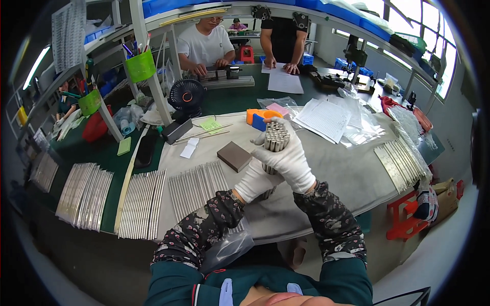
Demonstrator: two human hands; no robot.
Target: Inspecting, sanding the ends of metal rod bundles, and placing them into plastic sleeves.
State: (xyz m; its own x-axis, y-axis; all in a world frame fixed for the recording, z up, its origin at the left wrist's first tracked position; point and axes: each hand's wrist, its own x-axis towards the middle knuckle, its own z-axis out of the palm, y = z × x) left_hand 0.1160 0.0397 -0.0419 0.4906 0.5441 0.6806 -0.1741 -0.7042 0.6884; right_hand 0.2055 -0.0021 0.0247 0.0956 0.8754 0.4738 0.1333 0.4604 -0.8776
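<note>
Both my hands wear white gloves and grip one upright bundle of metal rods [277, 137], its round ends showing at the top. My right hand [293, 162] wraps round the upper part of the bundle. Lower down, my left hand [256, 182] closes on it from the left; some of its fingers are hidden. Left of my hands lies a brown-grey rectangular block [234, 156]. A row of loose metal rods [196, 186] is spread on the pale cloth beside my left forearm. Just beyond the bundle stand an orange and blue tape dispenser [259, 120].
More rods [143, 204] lie in rows at the left, with bagged rods [86, 196] farther out. Flat metal strips [399, 164] lie at the right edge. Papers [324, 120], a black fan [187, 97] and a shelf post [153, 86] stand beyond. Two people work across the table.
</note>
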